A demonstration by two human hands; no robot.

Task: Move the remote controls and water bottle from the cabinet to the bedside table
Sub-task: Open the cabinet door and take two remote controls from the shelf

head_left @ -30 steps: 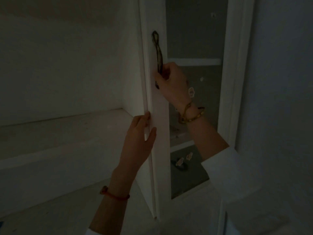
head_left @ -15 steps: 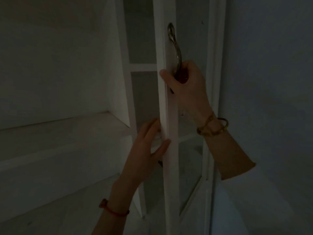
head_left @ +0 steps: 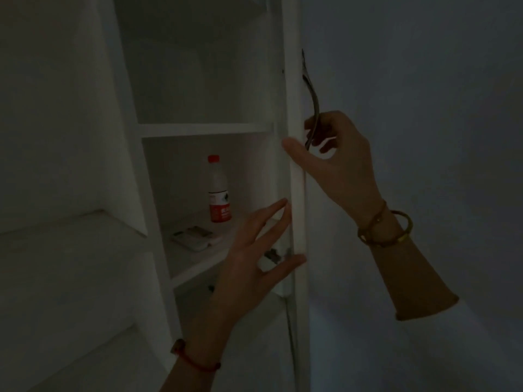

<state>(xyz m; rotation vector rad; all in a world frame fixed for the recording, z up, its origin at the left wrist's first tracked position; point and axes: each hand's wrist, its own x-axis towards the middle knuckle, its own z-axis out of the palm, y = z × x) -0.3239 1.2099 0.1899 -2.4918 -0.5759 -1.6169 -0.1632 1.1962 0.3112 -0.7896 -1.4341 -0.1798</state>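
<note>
The room is dim. A white cabinet (head_left: pixel 154 193) stands with its door (head_left: pixel 294 176) swung wide, seen edge-on. On the middle shelf stands a water bottle (head_left: pixel 218 190) with a red cap and red label. White remote controls (head_left: pixel 192 236) lie flat in front of it, to its left. My right hand (head_left: pixel 336 162) curls around the curved metal door handle (head_left: pixel 312 108), thumb on the door's edge. My left hand (head_left: pixel 254 256) is spread open, its fingers against the inner side of the door's edge, below and right of the bottle.
An upper shelf (head_left: pixel 203 129) sits above the bottle. A pale ledge (head_left: pixel 70 236) juts out at the left of the cabinet. A plain wall (head_left: pixel 424 137) fills the right side behind the door. A small dark item lies on the lower shelf, mostly hidden by my left hand.
The door has swung further to the right, and the shelf with the bottle and remote controls has come into view. Both hands moved right with the door.
</note>
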